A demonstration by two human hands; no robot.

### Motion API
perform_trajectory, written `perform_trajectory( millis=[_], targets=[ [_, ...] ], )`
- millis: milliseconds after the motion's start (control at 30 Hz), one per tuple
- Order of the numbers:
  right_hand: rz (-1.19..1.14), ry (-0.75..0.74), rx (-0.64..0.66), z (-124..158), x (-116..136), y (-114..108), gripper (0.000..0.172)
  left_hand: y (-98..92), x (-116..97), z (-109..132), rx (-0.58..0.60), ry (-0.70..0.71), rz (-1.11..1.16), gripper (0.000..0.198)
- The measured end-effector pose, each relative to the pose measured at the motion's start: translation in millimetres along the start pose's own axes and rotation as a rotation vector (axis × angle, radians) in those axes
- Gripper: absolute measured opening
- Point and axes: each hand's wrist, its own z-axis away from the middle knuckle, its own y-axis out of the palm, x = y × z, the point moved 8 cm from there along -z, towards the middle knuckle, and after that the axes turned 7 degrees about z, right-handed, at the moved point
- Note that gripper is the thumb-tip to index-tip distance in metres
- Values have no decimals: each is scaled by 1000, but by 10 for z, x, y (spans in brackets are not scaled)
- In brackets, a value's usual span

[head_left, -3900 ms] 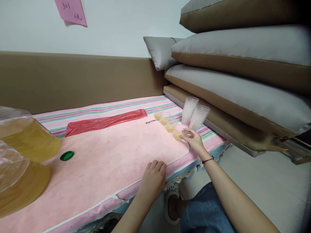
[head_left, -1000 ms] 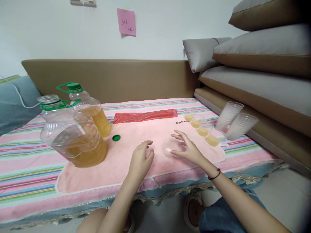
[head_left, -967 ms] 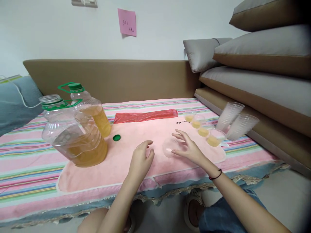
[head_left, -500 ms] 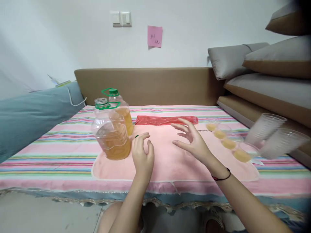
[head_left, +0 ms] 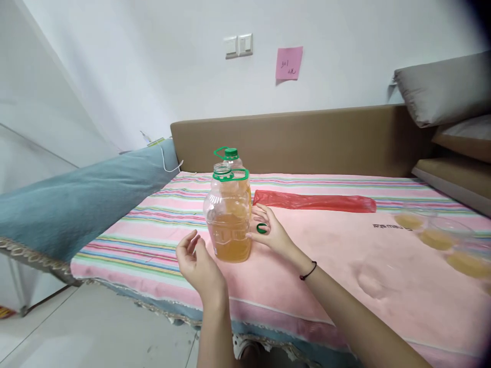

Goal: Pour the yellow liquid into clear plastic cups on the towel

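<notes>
A clear plastic jug (head_left: 230, 240) of amber liquid stands uncapped on the pink mat, a green handle ring at its neck. My right hand (head_left: 274, 235) is at the jug's right side, fingers apart; I cannot tell whether the fingertips touch it. A green bottle cap (head_left: 262, 228) shows between that hand's thumb and fingers, seemingly lying on the mat. My left hand (head_left: 201, 268) is left of the jug and nearer to me, loosely curled, thumb apart, holding nothing. Behind the open jug, partly hidden, stands a second jug (head_left: 231, 153) with its green cap on.
A folded red plastic bag (head_left: 314, 201) lies along the back of the pink mat (head_left: 314, 286). Several clear cups of yellowish liquid (head_left: 437, 238) stand at the right. Stacked cushions (head_left: 445, 92) rise at the far right, and a blue-covered bolster (head_left: 95, 184) borders the left.
The view has turned left. My right hand has moved left to the open jug's right side. My left hand has gone from the jug's right to its left. The jugs appear unmoved.
</notes>
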Motion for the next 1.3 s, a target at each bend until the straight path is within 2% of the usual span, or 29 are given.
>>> perform_trajectory(
  millis=[100, 233, 367, 500, 667, 800, 967, 1133, 1200, 1300],
  targets=[
    [-56, -15, 1, -78, -86, 218, 95, -179, 159, -171, -69, -153, 31, 19],
    [-120, -68, -8, -151, -66, 388, 101, -249, 242, -278, -17, -250, -25, 20],
    [-198, -155, -9, -231, 48, 479, 115, -261, 273, -301, 32, -265, -78, 20],
    [-195, -208, -22, -293, 131, 516, 125, -254, 291, -295, 60, -259, -121, 21],
    [-136, -196, -51, -278, 119, 503, 128, -193, 329, -257, 76, -338, -80, 20],
    [-71, -201, -130, -198, 108, 455, 134, -105, 343, -204, 134, -372, -72, 22],
    [-89, -222, -203, -13, 209, 360, 135, 28, 334, -101, 224, -349, -47, 21],
    [-100, -234, -240, 288, 437, 81, 134, 221, 302, 21, 369, -355, -22, 26],
    [-103, -235, -249, 445, 541, -79, 137, 354, 230, 107, 507, -333, -10, 30],
    [-140, -195, -273, 714, 675, -349, 143, 579, 74, 330, 800, -279, 57, 38]
  ],
)
